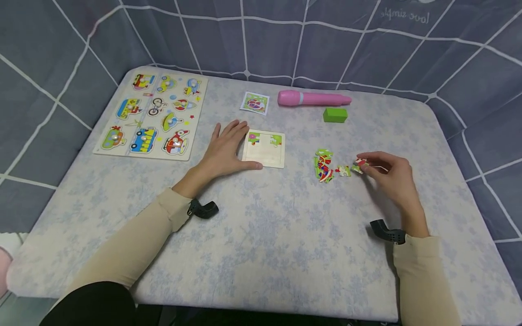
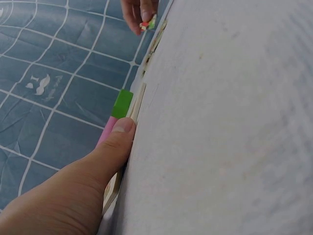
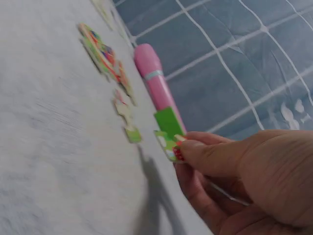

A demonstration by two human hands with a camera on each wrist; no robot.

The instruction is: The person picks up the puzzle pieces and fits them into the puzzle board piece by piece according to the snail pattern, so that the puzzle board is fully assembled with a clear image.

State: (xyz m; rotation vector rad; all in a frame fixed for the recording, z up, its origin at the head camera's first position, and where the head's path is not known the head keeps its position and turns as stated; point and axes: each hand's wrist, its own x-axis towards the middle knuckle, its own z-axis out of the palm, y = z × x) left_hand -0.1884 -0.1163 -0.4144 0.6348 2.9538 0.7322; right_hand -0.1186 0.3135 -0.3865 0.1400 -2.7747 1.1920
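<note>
My left hand (image 1: 226, 151) lies with fingers spread at the left side of a small square wooden puzzle tray (image 1: 265, 156). The thumb (image 2: 123, 126) rests at the tray's near edge. Two pieces sit in the tray's upper corners: a green and pink one (image 1: 253, 137) at left and a green one (image 1: 276, 140) at right. My right hand (image 1: 387, 174) pinches a red and green jigsaw piece (image 3: 168, 146) between thumb and fingers, raised over the tabletop. Left of it lie a loose jigsaw piece (image 1: 344, 170) and a small heap of pieces (image 1: 324, 165).
A wooden board with vehicle pictures (image 1: 148, 115) lies at the far left. Toward the back are a small picture card (image 1: 255, 103), a pink cylindrical object with a pale band (image 1: 314, 98) and a green block (image 1: 335, 115). A grey checked curtain (image 1: 269, 40) borders the table (image 1: 285, 253).
</note>
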